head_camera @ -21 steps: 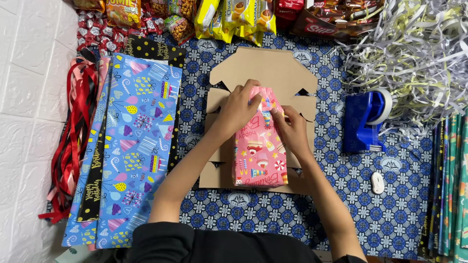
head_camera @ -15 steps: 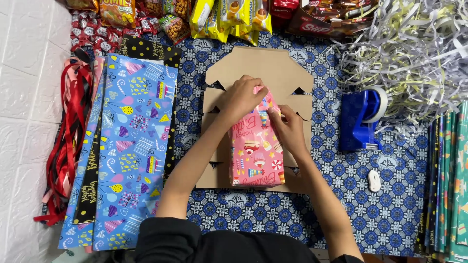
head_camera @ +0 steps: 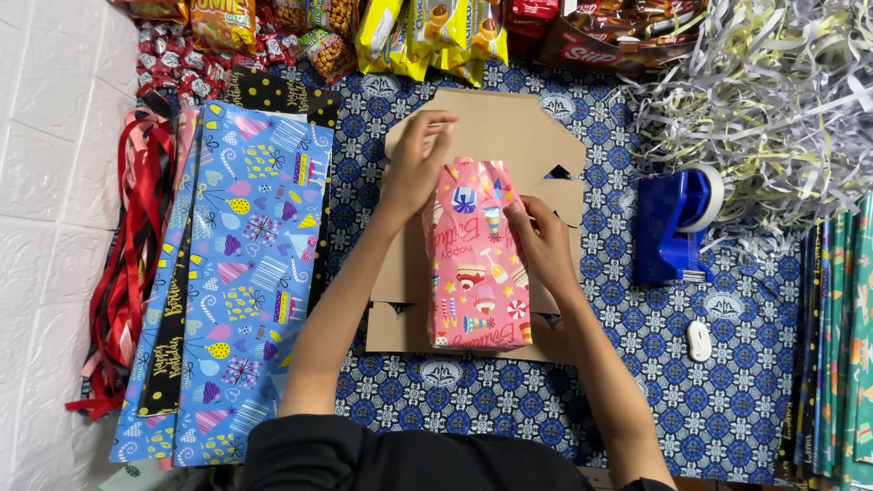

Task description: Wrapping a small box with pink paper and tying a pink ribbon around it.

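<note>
A box wrapped in pink patterned gift paper (head_camera: 475,264) lies lengthwise on a flat brown cardboard cut-out (head_camera: 496,132) on the blue patterned cloth. My left hand (head_camera: 416,164) rests against the parcel's far left corner, fingers raised and slightly spread above the cardboard. My right hand (head_camera: 541,241) presses against the parcel's right side, with its fingertips on the paper near the far end.
Blue patterned wrapping sheets (head_camera: 241,273) and red ribbons (head_camera: 127,264) lie at the left. A blue tape dispenser (head_camera: 673,223) and a small white object (head_camera: 698,341) sit at the right. Snack packets (head_camera: 400,32) line the far edge, shredded paper (head_camera: 773,91) far right, paper rolls (head_camera: 841,345) right.
The left hand has lifted off the parcel's far end and moved left and away. The right hand has slid to the parcel's right side.
</note>
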